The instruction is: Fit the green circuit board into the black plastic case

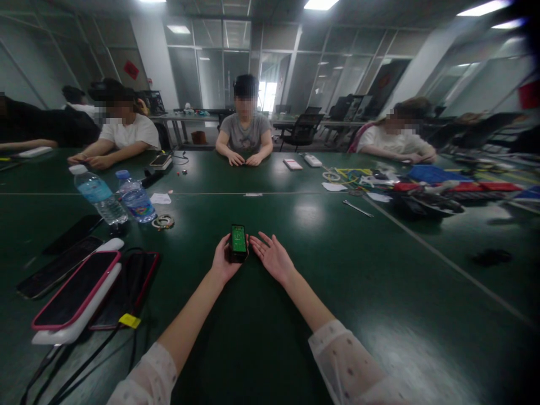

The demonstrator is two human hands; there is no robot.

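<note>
My left hand [223, 261] is wrapped round a small black phone [238, 243], held upright above the green table [253, 337]. Its lit screen is green with small pale marks, too fine to read. Just right of the phone is my right hand [273, 257], palm turned up and fingers stretched out. Nothing lies in it, and its fingertips come close to the phone's edge.
Left of my arms lie a pink-edged phone [80, 289] on a white power bank, other dark phones and black cables. Two water bottles [137, 197] stand behind them. A wrench [358, 208] and a tangle of cables lie far right. Several people sit opposite.
</note>
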